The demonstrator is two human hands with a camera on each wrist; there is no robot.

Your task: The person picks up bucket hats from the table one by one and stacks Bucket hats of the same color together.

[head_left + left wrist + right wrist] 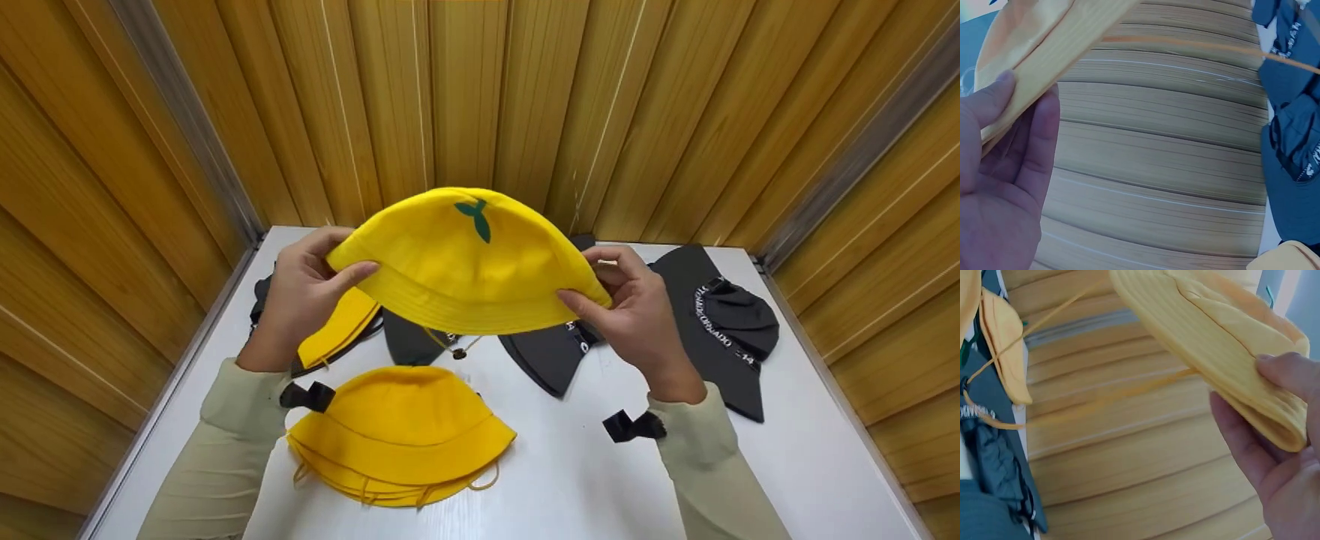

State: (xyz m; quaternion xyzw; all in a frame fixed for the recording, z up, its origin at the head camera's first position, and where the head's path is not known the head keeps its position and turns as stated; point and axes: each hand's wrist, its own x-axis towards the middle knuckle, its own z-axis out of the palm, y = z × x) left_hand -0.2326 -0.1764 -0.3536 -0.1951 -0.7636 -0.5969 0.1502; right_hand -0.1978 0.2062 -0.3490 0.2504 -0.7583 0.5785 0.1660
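A yellow bucket hat (pixel 465 262) with a green sprout mark on its crown is held up above the table, folded flat, its brim toward me. My left hand (pixel 304 289) pinches the brim's left end between thumb and fingers. At the other end my right hand (pixel 630 307) pinches the brim the same way. The chin cord with its dark toggle (pixel 460 353) dangles under the hat. In the right wrist view the cord (pixel 1100 405) hangs in a loop from the hat (pixel 1213 332). The left wrist view shows the thumb on the brim (pixel 1055 56).
Below the held hat a stack of yellow bucket hats (pixel 405 435) lies on the white table (pixel 577 480). A black cap with a lettered band (pixel 727 322) is at the right. Another yellow hat (pixel 337 330) and dark caps (pixel 547 360) lie behind. Wood-look panels (pixel 465 97) enclose the table.
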